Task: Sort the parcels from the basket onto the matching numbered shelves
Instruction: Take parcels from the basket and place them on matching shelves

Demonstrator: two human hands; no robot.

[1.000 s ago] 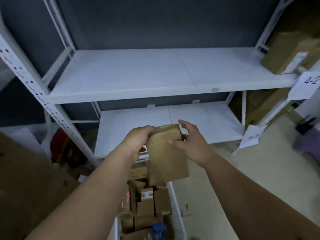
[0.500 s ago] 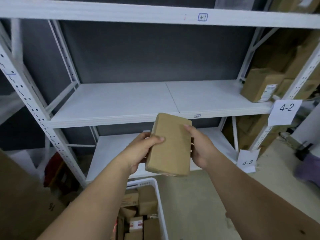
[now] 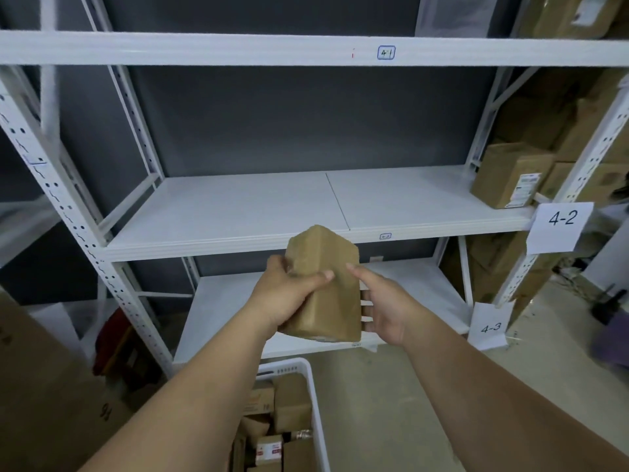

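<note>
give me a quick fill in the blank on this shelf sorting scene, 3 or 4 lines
1. Both hands, left and right, hold one brown ____ in front of the shelves.
2. The paper sign beside the middle shelf reads ____.
3. The sign lower down on the same post reads ____.
4. More parcels lie in the white ____ below the arms.

Missing words: parcel; 4-2; 4-3; basket
</note>
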